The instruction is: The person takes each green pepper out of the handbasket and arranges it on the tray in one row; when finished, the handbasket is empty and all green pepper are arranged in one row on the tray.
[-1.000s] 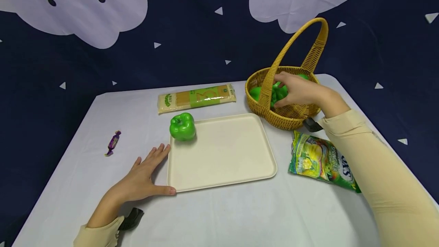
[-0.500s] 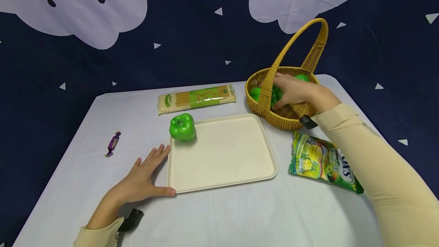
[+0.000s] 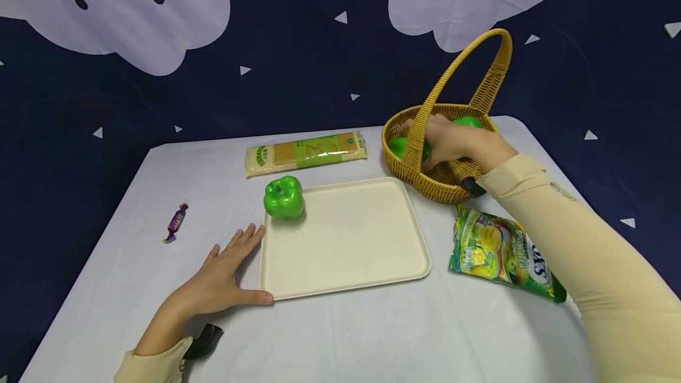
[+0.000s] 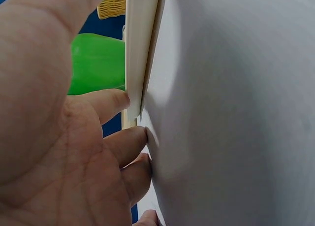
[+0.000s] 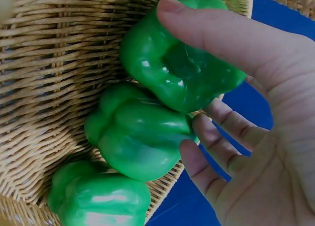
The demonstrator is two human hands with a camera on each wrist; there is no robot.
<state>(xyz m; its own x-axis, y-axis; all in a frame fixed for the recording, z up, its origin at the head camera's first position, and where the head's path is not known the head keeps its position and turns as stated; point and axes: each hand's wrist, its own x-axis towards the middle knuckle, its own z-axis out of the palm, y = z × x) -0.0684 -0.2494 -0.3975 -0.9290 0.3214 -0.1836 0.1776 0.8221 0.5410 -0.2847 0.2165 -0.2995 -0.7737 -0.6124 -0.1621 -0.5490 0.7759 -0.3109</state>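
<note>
My right hand (image 3: 447,139) reaches under the handle into the wicker basket (image 3: 438,191). In the right wrist view its thumb lies across one green bell pepper (image 5: 182,63), with fingers curling round the far side. Two more green peppers lie beside it, a middle pepper (image 5: 140,135) near my fingertips and a lower pepper (image 5: 101,199). My left hand (image 3: 220,279) rests spread on the table, thumb and fingertips at the left edge of the cream tray (image 3: 346,241). Another green bell pepper (image 3: 284,198) sits in the tray's far left corner.
A pack of noodles (image 3: 305,154) lies behind the tray. To the right, under my right forearm, is a green candy bag (image 3: 500,250). A purple wrapped candy (image 3: 175,223) lies at left. A dark cloth (image 3: 298,75) with clouds hangs behind the table.
My right hand has sunk deeper into the basket and shifted slightly left, its fingers closing around a pepper. My left hand and the pepper on the tray stay in place.
</note>
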